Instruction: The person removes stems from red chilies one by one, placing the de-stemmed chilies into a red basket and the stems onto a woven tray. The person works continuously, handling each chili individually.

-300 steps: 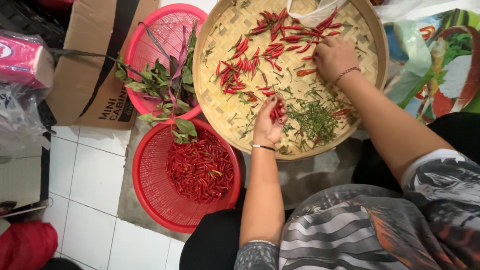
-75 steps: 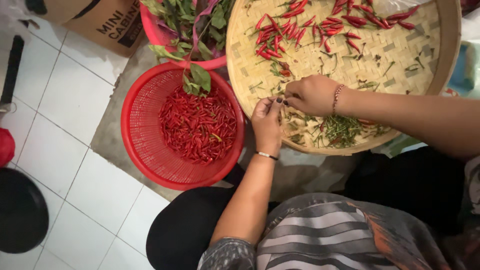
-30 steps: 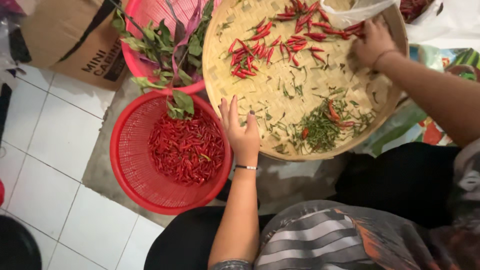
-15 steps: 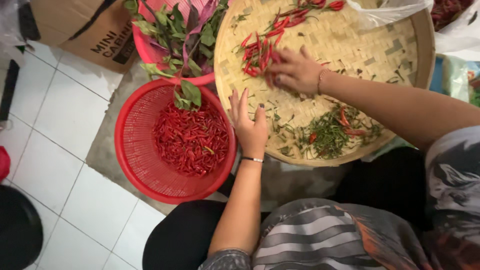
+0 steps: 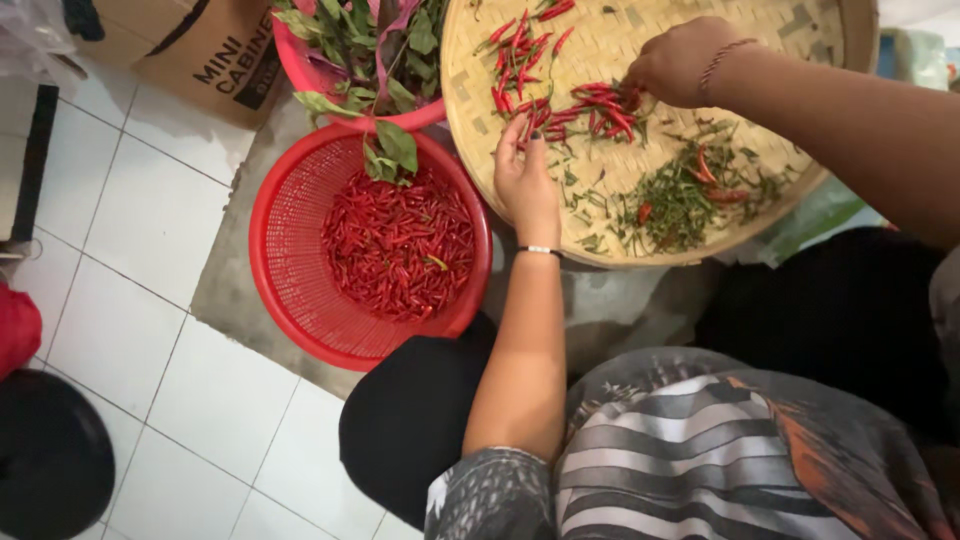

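Head view, left to right. Cardboard box [image 5: 190, 50] at 11 o'clock on white tiled floor [image 5: 130, 230]. Red mesh basket [image 5: 290, 260] left of centre, filled with loose red chillies [image 5: 400, 245]; a second red basket [image 5: 330, 85] at its 12 o'clock holds leafy green stalks [image 5: 370, 40], one sprig drooping over the lower basket's rim. Round woven bamboo tray [image 5: 640, 40] at 1 o'clock. Left hand [image 5: 527, 175] lies on the tray's left edge, fingers extended and slightly spread, tips touching a chilli cluster [image 5: 570, 105]; no pinch visible. Right hand [image 5: 680, 62] at 1 o'clock, fingers curled onto the same cluster; exact pinch cannot be told. Pile of green stems [image 5: 680, 195] at the tray's 5 o'clock.
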